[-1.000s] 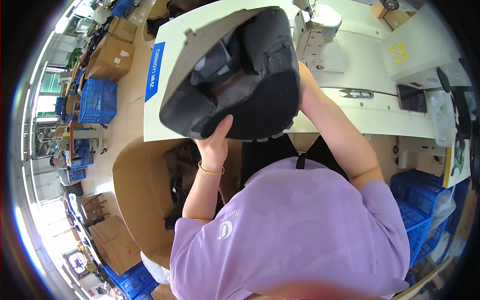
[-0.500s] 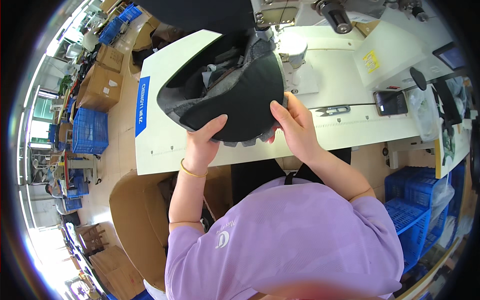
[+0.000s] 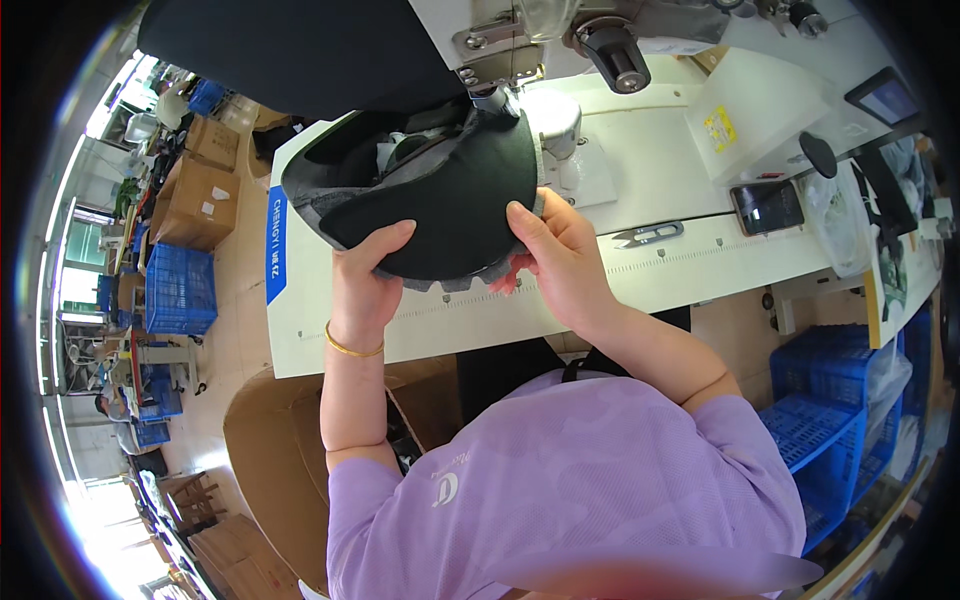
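Note:
A black, curved fabric piece (image 3: 450, 205) with grey lining and a notched lower edge hangs tilted under the sewing machine head (image 3: 500, 50). Its upper right edge meets the presser foot area (image 3: 493, 100); the needle point itself is too small to make out. My left hand (image 3: 368, 275) grips the lower left edge, thumb flat on the black face and fingers hidden behind. On the right edge, my right hand (image 3: 560, 250) pinches the piece with the thumb in front, its fingertips showing below. Crumpled grey and dark material (image 3: 400, 150) shows inside the hollow.
Thread snips (image 3: 648, 235) and a phone (image 3: 768, 207) lie on the white machine table (image 3: 440, 335), right of my hands. A dark panel (image 3: 300, 50) covers the upper left. An open cardboard box (image 3: 270, 430) stands below the table at left, blue crates (image 3: 815, 430) at right.
The view has shifted. Against the table and machine, both hands and the black piece have moved slightly farther away, with the grip about the same.

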`<action>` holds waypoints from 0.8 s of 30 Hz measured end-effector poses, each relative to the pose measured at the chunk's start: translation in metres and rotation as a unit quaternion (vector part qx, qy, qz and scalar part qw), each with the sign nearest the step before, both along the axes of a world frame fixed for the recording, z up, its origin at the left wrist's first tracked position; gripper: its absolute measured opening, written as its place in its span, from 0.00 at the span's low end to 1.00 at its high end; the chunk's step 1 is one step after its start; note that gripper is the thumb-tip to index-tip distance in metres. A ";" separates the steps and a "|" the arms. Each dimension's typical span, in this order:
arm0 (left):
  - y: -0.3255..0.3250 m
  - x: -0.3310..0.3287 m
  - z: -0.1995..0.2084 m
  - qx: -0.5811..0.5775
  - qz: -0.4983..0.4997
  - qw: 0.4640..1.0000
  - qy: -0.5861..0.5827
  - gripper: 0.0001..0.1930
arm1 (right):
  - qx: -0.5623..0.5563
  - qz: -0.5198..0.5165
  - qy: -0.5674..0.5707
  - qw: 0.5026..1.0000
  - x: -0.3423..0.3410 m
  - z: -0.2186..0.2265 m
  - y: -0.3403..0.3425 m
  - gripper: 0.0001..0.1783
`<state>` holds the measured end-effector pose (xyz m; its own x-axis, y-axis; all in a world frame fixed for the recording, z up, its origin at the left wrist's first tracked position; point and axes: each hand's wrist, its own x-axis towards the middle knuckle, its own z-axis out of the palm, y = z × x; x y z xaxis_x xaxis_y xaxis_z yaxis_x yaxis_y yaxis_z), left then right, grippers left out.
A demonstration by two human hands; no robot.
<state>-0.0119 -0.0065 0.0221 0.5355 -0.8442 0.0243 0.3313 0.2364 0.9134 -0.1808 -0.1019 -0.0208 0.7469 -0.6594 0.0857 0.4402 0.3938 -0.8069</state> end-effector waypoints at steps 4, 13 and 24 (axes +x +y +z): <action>0.000 -0.001 -0.001 -0.002 0.007 1.000 0.022 0.12 | 0.006 0.001 -0.008 1.000 0.001 0.000 0.001 0.14; 0.000 -0.009 0.002 0.031 0.022 0.999 0.027 0.13 | 0.013 -0.002 -0.010 1.000 -0.005 0.001 -0.001 0.14; 0.007 0.009 0.004 0.029 -0.130 0.990 -0.047 0.14 | -0.004 0.001 0.016 1.000 -0.006 0.004 0.000 0.15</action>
